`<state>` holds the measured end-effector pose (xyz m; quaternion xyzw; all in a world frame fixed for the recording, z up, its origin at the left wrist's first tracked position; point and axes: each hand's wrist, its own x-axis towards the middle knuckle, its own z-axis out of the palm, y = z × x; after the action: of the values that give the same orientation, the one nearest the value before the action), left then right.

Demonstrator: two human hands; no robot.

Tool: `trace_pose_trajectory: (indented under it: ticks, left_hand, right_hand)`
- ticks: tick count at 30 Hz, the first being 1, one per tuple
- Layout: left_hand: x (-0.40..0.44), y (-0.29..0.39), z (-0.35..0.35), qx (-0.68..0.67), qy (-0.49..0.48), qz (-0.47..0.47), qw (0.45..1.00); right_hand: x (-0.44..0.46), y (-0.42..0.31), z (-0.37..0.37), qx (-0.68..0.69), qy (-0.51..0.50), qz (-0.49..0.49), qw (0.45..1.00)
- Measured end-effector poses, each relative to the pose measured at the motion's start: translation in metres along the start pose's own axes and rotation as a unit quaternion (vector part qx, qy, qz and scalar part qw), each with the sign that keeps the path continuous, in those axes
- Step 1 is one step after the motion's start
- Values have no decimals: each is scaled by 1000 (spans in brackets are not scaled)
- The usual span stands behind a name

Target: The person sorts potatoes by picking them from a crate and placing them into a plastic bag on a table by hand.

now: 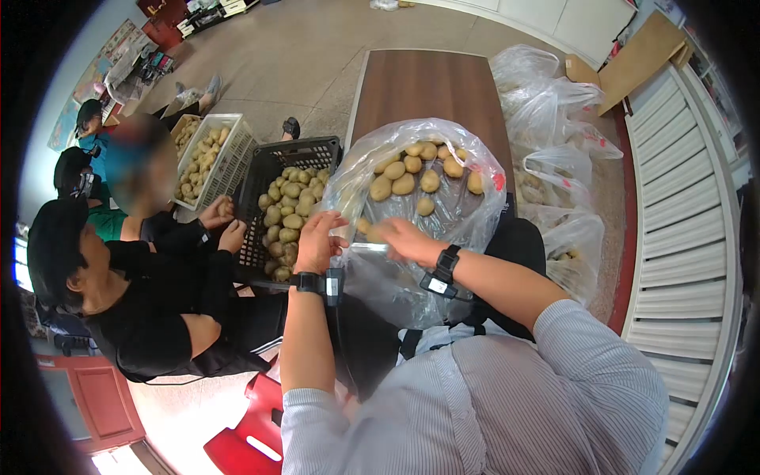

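My left hand (318, 240) is at the near left side of a clear plastic bag (352, 190), its fingers curved and apart from the thumb, with nothing visible between them. Over the bag's near part, my right hand (408, 241) is smeared by motion, so its grip is unclear. A short bright strip (370, 248) of unknown kind lies between the two hands. Close to the right fingertips are one or two potatoes (364, 226). Inside the bag, on the brown table (427, 87), several yellow-brown potatoes (404, 184) are spread out. Both wrists wear black straps with small boxes.
A black crate (257, 178) full of potatoes stands left of the bag, and a white crate (237, 136) of potatoes behind it. A person in black (170, 317) sits at the left, hands near the crate. Filled plastic bags (554, 170) line the right side by a white radiator (679, 261).
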<state>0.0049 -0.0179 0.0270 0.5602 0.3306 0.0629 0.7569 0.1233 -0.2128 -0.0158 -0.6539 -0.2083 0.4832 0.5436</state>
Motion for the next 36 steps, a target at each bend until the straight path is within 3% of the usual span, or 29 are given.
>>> trace_pose_trajectory:
  ticks: [4,5,7,10,14,17,19,21,23,24,26,29,30,36]
  left_hand:
    - [-2,-1,11,37,-15,-37,999]
    - [-3,-1,14,33,-38,-52,997]
    - [-1,0,13,21,-117,-65,991]
    - [4,-5,11,11,-143,-63,988]
    - [7,-6,6,2,-123,-56,991]
    - [13,-10,-1,-48,-59,-37,996]
    - [20,-16,-10,-105,-7,-11,994]
    - [19,-13,-13,-152,34,-17,988]
    - [24,-17,-22,-208,97,-20,973]
    - [29,-22,-29,-208,96,-20,973]
    - [39,-29,-41,-230,118,-15,966]
    - [48,-36,-53,-252,161,-17,954]
    - [45,-33,-54,-261,189,-21,946]
    - [65,-56,-86,-294,203,-26,934]
  right_hand:
    - [2,-22,18,-19,-6,-49,999]
    - [2,-26,21,-18,-7,-49,999]
    - [3,-30,27,-103,9,-158,982]
    - [5,-30,33,-96,27,-177,979]
    - [7,-17,18,-72,37,-165,983]
    - [25,11,-16,-232,140,-211,939]
    - [27,24,-44,-326,254,-178,893]
    - [28,17,-81,-453,233,-68,858]
    - [19,12,-100,-479,323,-17,816]
    - [17,11,-109,-479,323,-17,816]
    - [23,21,-133,-509,415,12,754]
    - [28,26,-157,-535,441,-17,720]
    - [27,22,-162,-517,415,27,749]
    - [19,9,-162,-519,441,61,730]
